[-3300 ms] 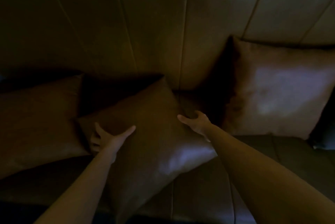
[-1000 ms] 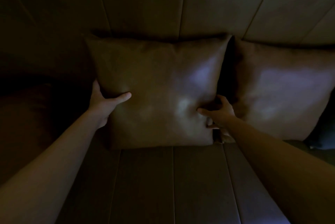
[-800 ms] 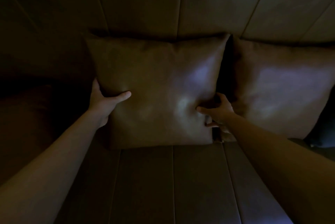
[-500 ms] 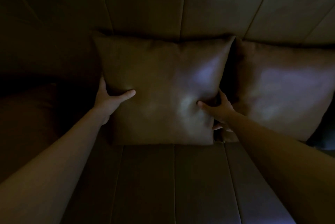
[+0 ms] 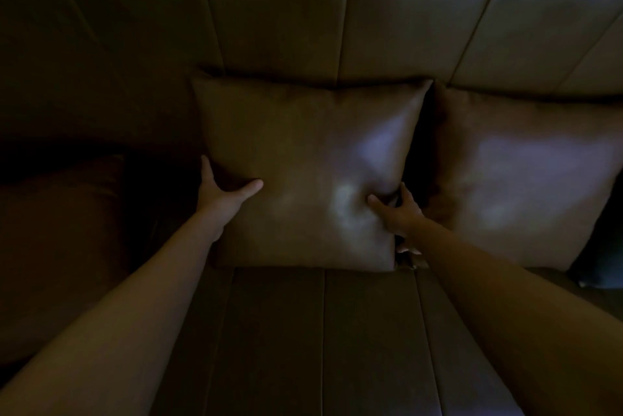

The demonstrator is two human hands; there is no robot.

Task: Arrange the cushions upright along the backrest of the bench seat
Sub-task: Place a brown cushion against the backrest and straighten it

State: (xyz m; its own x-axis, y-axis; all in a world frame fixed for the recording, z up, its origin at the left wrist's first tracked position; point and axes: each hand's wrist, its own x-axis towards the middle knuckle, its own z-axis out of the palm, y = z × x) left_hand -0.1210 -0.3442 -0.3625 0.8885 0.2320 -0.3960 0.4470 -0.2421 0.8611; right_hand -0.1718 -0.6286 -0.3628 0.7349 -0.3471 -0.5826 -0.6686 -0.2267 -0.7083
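A brown leather-look cushion [image 5: 303,173] stands upright in the middle against the padded backrest [image 5: 279,11]. My left hand [image 5: 222,195] grips its lower left edge, thumb across the front. My right hand [image 5: 399,213] pinches its lower right edge, fingers tucked behind. A second brown cushion [image 5: 515,176] stands upright just to the right, nearly touching the first. A third cushion [image 5: 57,240] lies in deep shadow at the left, lower down on the seat.
The dark panelled seat [image 5: 323,341] stretches out in front of the cushions between my forearms. A dark object [image 5: 600,264] sits at the far right edge beyond the right cushion. The whole scene is dim.
The middle cushion was lying tilted on the seat; now it stands upright against the backrest. Over the last second both hands stayed on its lower edges, hardly shifting.
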